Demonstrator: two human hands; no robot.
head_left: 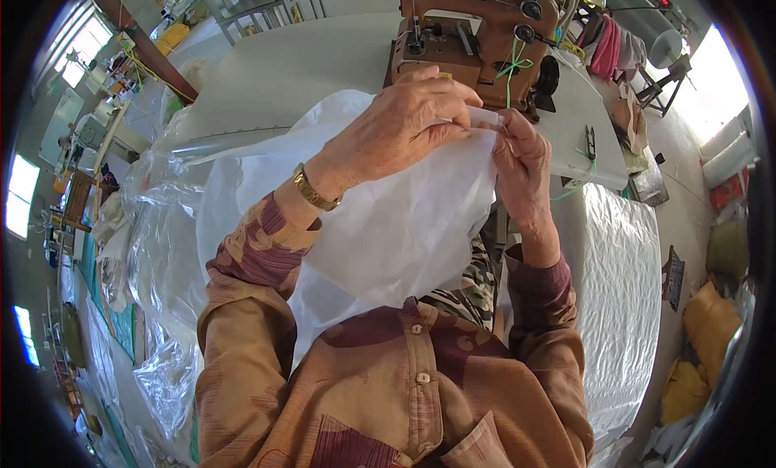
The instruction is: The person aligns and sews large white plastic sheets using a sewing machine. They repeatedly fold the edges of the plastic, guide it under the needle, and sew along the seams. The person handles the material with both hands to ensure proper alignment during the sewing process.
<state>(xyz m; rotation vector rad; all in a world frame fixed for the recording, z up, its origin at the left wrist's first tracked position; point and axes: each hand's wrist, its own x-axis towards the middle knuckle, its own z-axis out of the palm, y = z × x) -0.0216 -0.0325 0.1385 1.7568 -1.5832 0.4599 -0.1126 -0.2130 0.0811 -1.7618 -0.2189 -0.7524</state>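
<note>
A large piece of thin white fabric [388, 225] hangs from both my hands and drapes over my lap and the table's front edge. My left hand [408, 124] is bent over the fabric's upper edge, thumb and fingers pinching it. Close by on the right, my right hand [521, 165] grips the corner of that edge between thumb and fingers. Just beyond my hands stands a brown sewing machine [485, 52], with a bright green tie [515, 64] knotted on its side. The fabric is apart from the machine's needle area.
The pale table [323, 56] carries a ruler [230, 137] at left and small black thread snips [591, 142] at right. Clear plastic sheeting [166, 225] hangs at left; a silvery sheet-covered stack [618, 298] stands at right. A grey chair [259, 3] is behind the table.
</note>
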